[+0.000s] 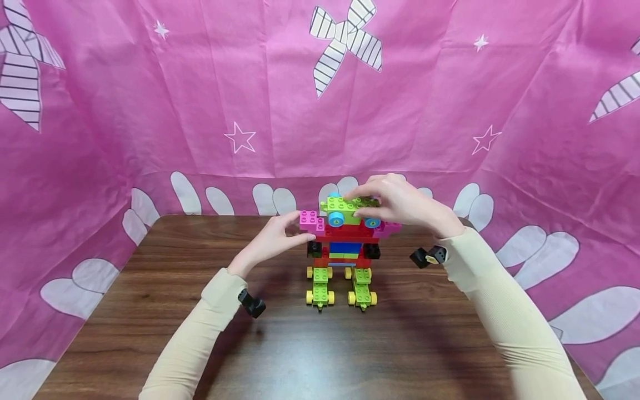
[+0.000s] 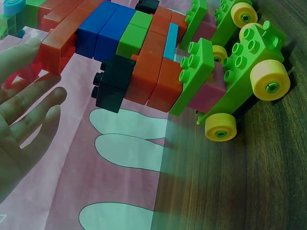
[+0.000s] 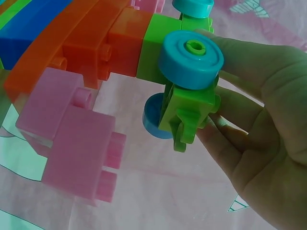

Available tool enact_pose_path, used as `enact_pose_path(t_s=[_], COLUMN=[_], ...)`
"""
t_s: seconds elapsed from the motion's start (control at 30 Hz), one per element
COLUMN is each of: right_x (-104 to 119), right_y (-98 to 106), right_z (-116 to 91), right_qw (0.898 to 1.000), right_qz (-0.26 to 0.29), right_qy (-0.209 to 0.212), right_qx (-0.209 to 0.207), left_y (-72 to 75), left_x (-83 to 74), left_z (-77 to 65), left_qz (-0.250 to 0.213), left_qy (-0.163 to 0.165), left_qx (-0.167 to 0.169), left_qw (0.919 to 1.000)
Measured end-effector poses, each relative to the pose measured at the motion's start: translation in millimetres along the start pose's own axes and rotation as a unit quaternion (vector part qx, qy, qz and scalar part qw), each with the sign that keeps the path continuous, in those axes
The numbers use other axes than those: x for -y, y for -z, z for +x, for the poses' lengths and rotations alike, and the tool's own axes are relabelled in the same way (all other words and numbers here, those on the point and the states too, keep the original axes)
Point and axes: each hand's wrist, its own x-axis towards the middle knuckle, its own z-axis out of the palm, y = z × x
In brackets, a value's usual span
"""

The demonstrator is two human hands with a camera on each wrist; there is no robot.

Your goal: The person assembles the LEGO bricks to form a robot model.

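A figure built of toy bricks stands upright on the table, with a red brick body (image 1: pixel 348 230) and blue bricks (image 1: pixel 345 248) at its middle. Across its top lies a lime-green wheeled base (image 1: pixel 337 204) with blue wheels (image 3: pixel 192 60). My right hand (image 1: pixel 400 201) grips this base from above, thumb in front and fingers behind. At the figure's left shoulder, my left hand (image 1: pixel 272 238) holds the stepped pink bricks (image 1: pixel 310 220) between thumb and fingers. More pink bricks (image 3: pixel 79 143) jut from the other shoulder. Two green wheeled bases with yellow wheels (image 2: pixel 270 80) form the feet.
Black bricks (image 2: pixel 115 84) stick out at both sides of the figure's body. The brown wooden table (image 1: pixel 280 355) extends around it. A pink patterned cloth (image 1: pixel 280 100) hangs behind and at both sides.
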Motion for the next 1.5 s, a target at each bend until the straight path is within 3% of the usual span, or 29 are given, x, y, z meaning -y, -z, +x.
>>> enact_pose_path(t_s=[0.43,1.17,1.5], right_x=[0.9,0.4,0.3], right_y=[2.1,7.0,3.7], right_z=[0.5,3.0,-1.4], right_qw=[0.999,0.997,0.999], right_qz=[0.004,0.021,0.027], right_qy=[-0.035,-0.043,-0.025], right_qx=[0.029,0.056,0.023], left_y=[0.2,1.6,1.6], left_x=[2.0,-0.9,-2.3], left_z=[0.2,0.1,-0.8], left_qz=[-0.003,0.009,0.011], left_qy=[0.002,0.015,0.013], left_qx=[0.004,0.005,0.005], left_qw=[1.0000,0.9998,0.9998])
